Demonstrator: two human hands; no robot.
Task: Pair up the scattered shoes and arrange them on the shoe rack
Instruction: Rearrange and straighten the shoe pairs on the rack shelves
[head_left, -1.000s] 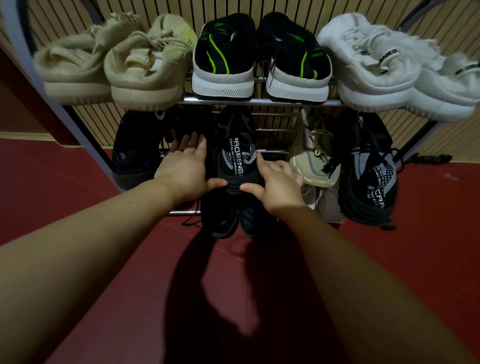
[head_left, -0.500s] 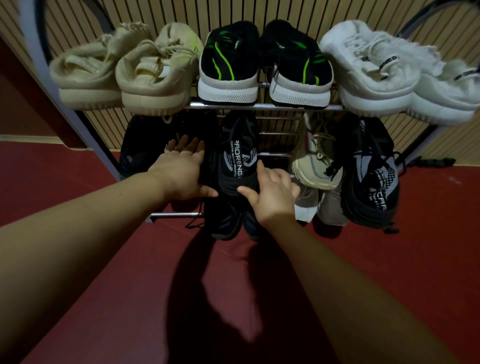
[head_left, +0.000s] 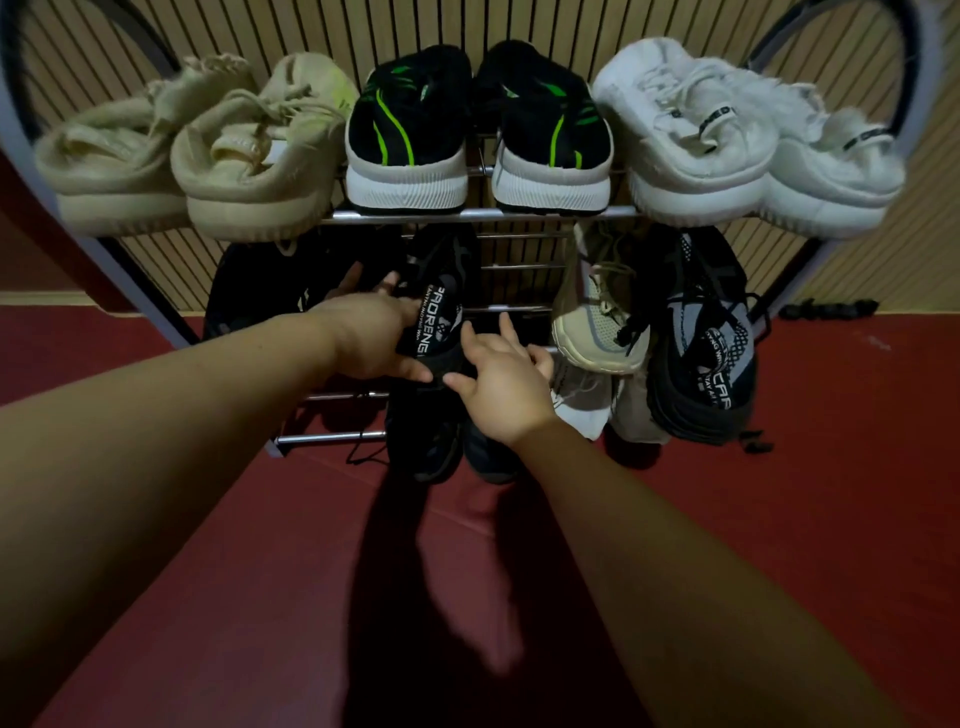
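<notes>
On the middle shelf of the metal shoe rack (head_left: 467, 214), a black shoe with white lettering (head_left: 441, 312) lies heel toward me. My left hand (head_left: 371, 332) grips its left side, thumb under the heel and fingers reaching behind it. Spread fingers of my right hand (head_left: 501, 376) touch the shoe's heel from the right. Another black shoe (head_left: 249, 291) sits in shadow further left on the same shelf. Right of my hands are a beige-grey sneaker (head_left: 597, 317) and a black-and-grey sneaker (head_left: 701, 348).
The top shelf holds a beige pair (head_left: 187, 161), a black pair with green stripes (head_left: 478, 135) and a white pair (head_left: 737, 140). Dark shoes (head_left: 436, 447) and pale shoes (head_left: 582, 410) sit at the rack's bottom. A red floor (head_left: 779, 519) lies in front, with a slatted wall behind.
My left hand has shifted right from beside the lettered shoe onto it. My right hand has closed in on the heel, so both hands now meet there.
</notes>
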